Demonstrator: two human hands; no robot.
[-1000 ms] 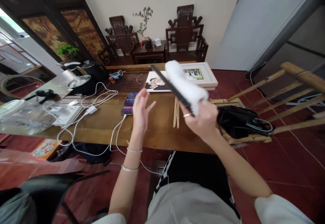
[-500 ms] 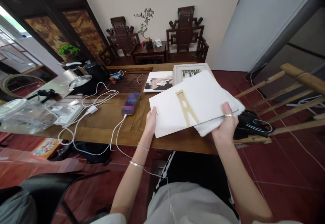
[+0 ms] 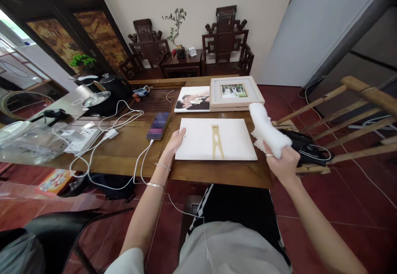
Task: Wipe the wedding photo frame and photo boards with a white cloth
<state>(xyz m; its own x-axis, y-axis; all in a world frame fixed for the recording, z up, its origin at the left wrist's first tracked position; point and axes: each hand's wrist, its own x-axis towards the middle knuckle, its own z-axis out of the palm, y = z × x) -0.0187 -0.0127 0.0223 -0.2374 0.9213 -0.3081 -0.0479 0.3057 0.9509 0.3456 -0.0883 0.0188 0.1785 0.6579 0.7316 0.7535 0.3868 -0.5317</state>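
A white rectangular panel lies at the table's front edge. It bears a flat tan cat-shaped piece with long legs. My left hand grips the panel's left edge, thumb on top and the other fingers mostly hidden. To the right of the panel, my right hand is closed around a folded white cloth, held apart from the panel. Behind the panel are a photo print and a light-framed picture, side by side on the table.
Left of the panel lies a phone with a white cable plugged in. A power strip, tangled cords and a black kettle stand farther left. A bamboo chair with a black bag is at the right.
The panel has come down from a tilted hold onto the table. My right hand has let go of it and moved right with the cloth, and the framed picture is now uncovered.
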